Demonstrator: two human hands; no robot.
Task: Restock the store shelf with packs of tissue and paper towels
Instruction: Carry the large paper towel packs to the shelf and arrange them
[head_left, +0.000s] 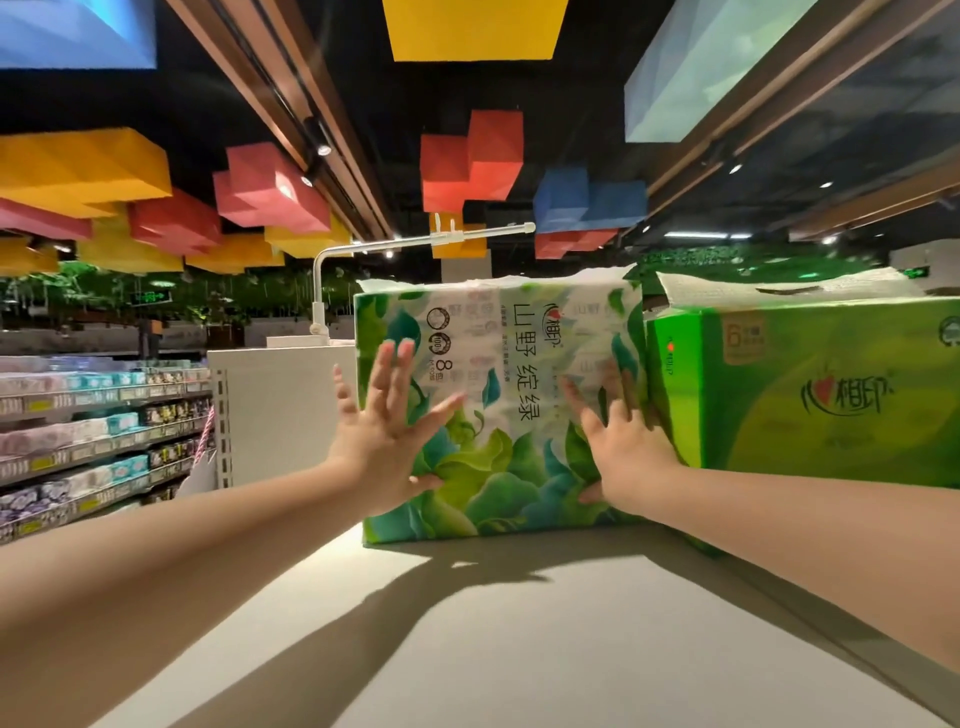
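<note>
Leaf-print tissue pack (519, 374) reading "山野 绽绿" and "8", green pack (810, 395) marked "6" and "心相印"

There is one camera, worn on the person's head. It looks forward and a bit up, along the flat shelf top (467, 623) from its near edge. It is close: both arms reach out from the bottom corners, and the ceiling fills the upper half.

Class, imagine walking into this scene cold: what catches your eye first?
Two hands, left and right, press flat against a leaf-patterned tissue pack standing on the shelf top. A bright green tissue pack sits beside it on the right. Coloured ceiling blocks hang overhead.
</note>
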